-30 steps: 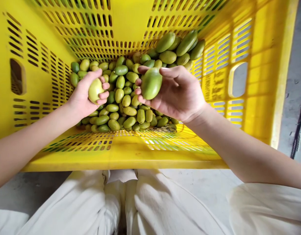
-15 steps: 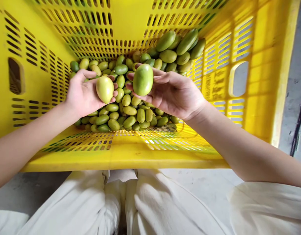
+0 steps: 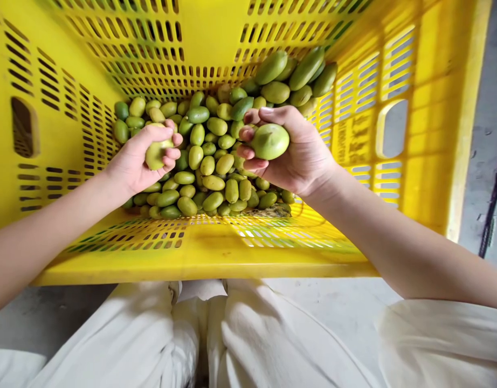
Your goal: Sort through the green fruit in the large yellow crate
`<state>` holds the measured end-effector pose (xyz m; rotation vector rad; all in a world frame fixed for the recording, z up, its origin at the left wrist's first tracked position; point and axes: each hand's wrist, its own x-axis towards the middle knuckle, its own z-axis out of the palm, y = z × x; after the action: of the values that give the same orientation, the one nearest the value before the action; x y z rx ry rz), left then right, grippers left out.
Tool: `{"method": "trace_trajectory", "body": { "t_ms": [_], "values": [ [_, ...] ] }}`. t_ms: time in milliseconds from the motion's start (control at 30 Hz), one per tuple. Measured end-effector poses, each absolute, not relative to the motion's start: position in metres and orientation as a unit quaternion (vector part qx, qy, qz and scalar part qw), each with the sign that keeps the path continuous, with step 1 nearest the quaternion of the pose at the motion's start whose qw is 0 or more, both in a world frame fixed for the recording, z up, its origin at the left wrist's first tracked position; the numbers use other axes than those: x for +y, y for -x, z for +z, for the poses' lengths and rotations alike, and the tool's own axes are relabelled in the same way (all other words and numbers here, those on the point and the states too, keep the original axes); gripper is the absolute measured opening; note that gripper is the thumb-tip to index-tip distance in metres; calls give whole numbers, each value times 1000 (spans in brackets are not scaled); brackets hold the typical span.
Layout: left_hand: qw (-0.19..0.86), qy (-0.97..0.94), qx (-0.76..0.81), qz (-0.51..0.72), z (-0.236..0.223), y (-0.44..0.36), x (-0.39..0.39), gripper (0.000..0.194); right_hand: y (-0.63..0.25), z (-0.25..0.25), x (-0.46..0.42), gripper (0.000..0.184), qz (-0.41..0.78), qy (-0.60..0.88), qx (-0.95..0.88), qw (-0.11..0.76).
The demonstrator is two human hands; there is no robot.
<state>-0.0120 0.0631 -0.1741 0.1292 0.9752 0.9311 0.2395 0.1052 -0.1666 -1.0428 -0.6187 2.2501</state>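
Note:
My left hand is closed around a yellow-green oval fruit, its thumb lying over the top and the fingers curled round the far side. In my right hand, palm turned up, a larger pale green oval fruit rests with one end toward me. The fingers of that hand curl round it and the thumb lies above. Both hands hover over a pile of green and yellow-green oval fruits inside a yellow plastic crate. Longer, bigger green fruits lie heaped in the far right corner.
Slotted walls surround the pile, with a handle hole on the left wall and another on the right. A brown, withered scrap lies at the pile's near right. My legs in white trousers are below the crate's front rim. Grey floor shows at right.
Both hands have curled their fingers around their fruits. The right hand's fruit has shifted right and turned end-on; the left hand's fruit has moved slightly left and tilted.

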Motion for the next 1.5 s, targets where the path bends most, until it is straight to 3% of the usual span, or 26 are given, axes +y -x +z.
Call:
{"method": "trace_trajectory", "body": {
  "t_ms": [100, 300, 433, 567, 667, 767, 933, 1000, 1100, 1333, 1400, 1500],
  "values": [
    [786, -28, 452, 421, -174, 15, 65, 20, -239, -162, 104, 30, 844, 411, -200, 281],
    [790, 7, 455, 410, -169, 20, 68, 74, -233, -147, 101, 16, 849, 435, -104, 282],
    [786, -36, 461, 411, -165, 16, 67, 85, -229, -147, 100, 15, 853, 426, -130, 272],
    [758, -78, 486, 427, -158, 2, 63, 68, -231, -155, 102, 7, 834, 432, -204, 277],
    [750, -88, 497, 427, -154, -7, 61, 42, -235, -161, 105, 30, 811, 436, -254, 298],
    [748, -101, 495, 430, -156, -9, 59, 29, -239, -162, 107, 47, 822, 422, -261, 279],
    [757, -103, 473, 438, -162, -1, 60, 17, -237, -155, 106, 24, 824, 440, -167, 314],
    [756, -110, 481, 431, -164, 3, 61, 23, -237, -154, 106, 15, 834, 424, -148, 320],
    [748, -118, 490, 432, -166, 7, 62, 48, -238, -155, 106, 7, 843, 392, -160, 331],
    [775, -72, 494, 388, -164, 10, 65, 90, -236, -149, 104, 20, 837, 397, -176, 334],
    [758, -68, 511, 400, -160, 5, 65, 86, -233, -146, 104, 27, 830, 425, -167, 319],
    [739, -77, 531, 407, -154, -3, 64, 53, -231, -148, 104, 23, 826, 444, -171, 303]
  ]
}}
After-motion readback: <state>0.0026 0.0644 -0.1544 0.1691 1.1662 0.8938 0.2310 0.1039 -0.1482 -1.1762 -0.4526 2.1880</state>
